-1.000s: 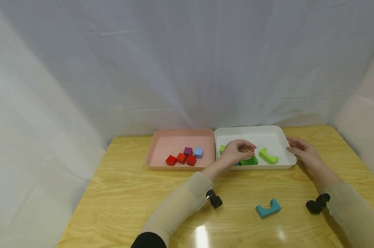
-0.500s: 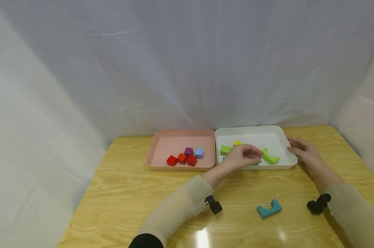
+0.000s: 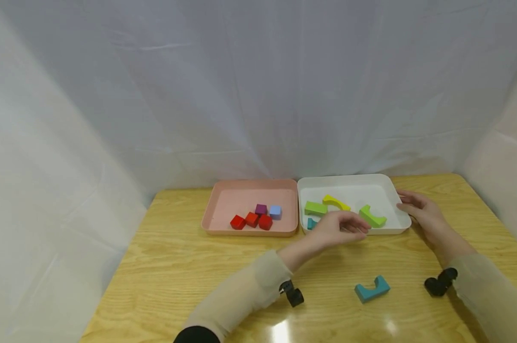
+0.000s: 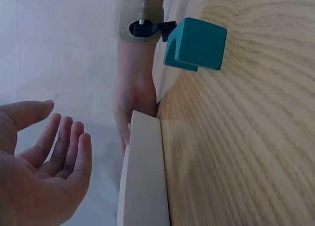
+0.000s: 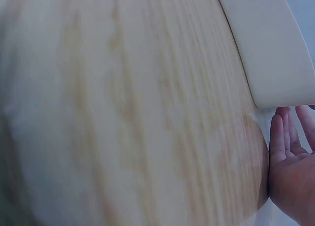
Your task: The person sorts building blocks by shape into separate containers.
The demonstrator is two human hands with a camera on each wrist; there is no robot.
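So far, the white tray holds green, yellow and teal arch blocks, while the pink tray holds cubes. The left hand hovers empty over the white tray's near edge, fingers relaxed. The right hand rests flat against its right rim. One teal arch block lies on the near table, seemingly unsorted.

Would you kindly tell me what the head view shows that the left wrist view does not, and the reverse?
Only the head view shows the pink plastic tray with its red, purple and pale blue cubes, plus the green and yellow blocks inside the white plastic tray. Only the left wrist view shows the left hand's bare open palm. Both show the white tray, the teal notched block on the wooden table, and the right hand against the tray's edge.
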